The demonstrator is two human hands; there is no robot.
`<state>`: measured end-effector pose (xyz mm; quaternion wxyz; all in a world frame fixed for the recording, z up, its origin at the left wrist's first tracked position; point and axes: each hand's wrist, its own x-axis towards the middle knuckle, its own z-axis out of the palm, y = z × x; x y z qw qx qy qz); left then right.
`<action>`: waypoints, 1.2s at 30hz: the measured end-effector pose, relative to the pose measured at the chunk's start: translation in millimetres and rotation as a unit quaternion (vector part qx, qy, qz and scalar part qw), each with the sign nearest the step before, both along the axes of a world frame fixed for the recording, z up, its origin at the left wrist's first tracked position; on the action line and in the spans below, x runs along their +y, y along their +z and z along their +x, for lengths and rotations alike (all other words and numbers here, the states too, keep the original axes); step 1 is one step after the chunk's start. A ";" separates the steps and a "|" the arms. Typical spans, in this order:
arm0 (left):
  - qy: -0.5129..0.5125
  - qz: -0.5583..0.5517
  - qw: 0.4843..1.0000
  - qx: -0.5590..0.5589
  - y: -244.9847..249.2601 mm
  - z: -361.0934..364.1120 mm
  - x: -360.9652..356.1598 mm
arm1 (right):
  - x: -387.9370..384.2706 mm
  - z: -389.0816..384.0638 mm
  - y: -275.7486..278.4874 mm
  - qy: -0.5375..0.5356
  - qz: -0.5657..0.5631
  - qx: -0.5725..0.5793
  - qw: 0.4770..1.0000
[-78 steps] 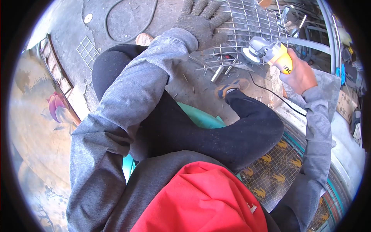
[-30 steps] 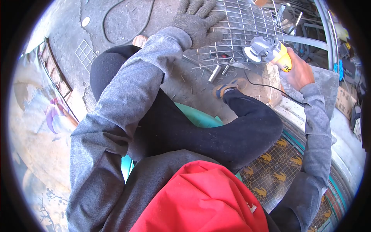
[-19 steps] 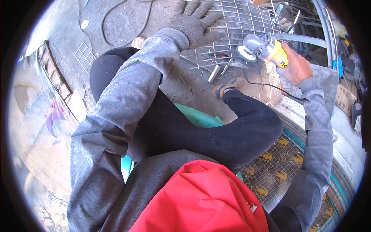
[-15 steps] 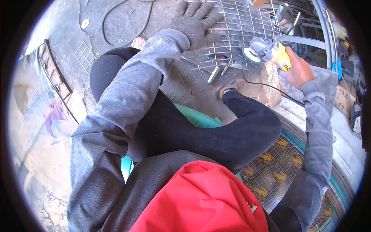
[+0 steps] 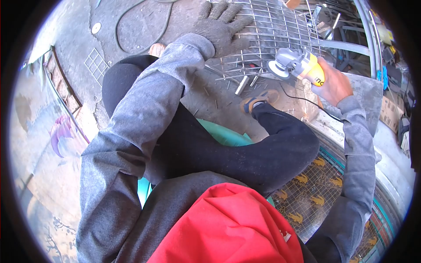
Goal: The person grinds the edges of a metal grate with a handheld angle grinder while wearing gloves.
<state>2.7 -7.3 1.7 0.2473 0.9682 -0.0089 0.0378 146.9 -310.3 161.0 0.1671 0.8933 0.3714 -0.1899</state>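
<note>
My left hand point(image 5: 222, 30), in a dark grey knit glove, lies at the left edge of a metal wire mesh panel point(image 5: 280, 22) with its fingers spread. Bare of any glove, my right hand point(image 5: 335, 83) is wrapped round the yellow and grey body of an angle grinder point(image 5: 309, 68). The grinder's pale disc point(image 5: 278, 69) faces left, over the near edge of the mesh. A black cord point(image 5: 309, 100) runs from near the grinder towards my right sleeve.
Short cut rods and a metal tube point(image 5: 241, 85) lie on the concrete floor below the mesh. A small mesh piece point(image 5: 96, 62) and a looped hose point(image 5: 117, 33) are at the left. Metal scraps and a cardboard box point(image 5: 390, 113) stand at the right. My shoe point(image 5: 252, 104) is near the tube.
My right hand has moved slightly left and down with the angle grinder, its disc shifting the same way. My left hand stays in place on the mesh.
</note>
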 end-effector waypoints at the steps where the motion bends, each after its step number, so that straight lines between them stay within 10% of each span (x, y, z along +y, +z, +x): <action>1: 0.000 0.000 1.000 0.000 -13.4 2.9 -1.8 | 6.2 -0.7 -0.3 -0.008 -0.015 0.012 1.000; 3: 0.027 0.130 0.980 -0.150 -35.6 4.8 -5.0 | 9.0 0.2 -2.9 -0.012 -0.029 0.027 0.999; 30: 0.000 -0.019 1.000 -0.006 -13.9 4.3 -0.3 | -20.2 9.9 -3.2 -0.003 0.009 -0.011 1.000; 36: 0.015 0.146 0.987 -0.063 -42.4 8.1 -6.0 | -26.5 6.6 8.8 -0.029 -0.047 -0.032 0.998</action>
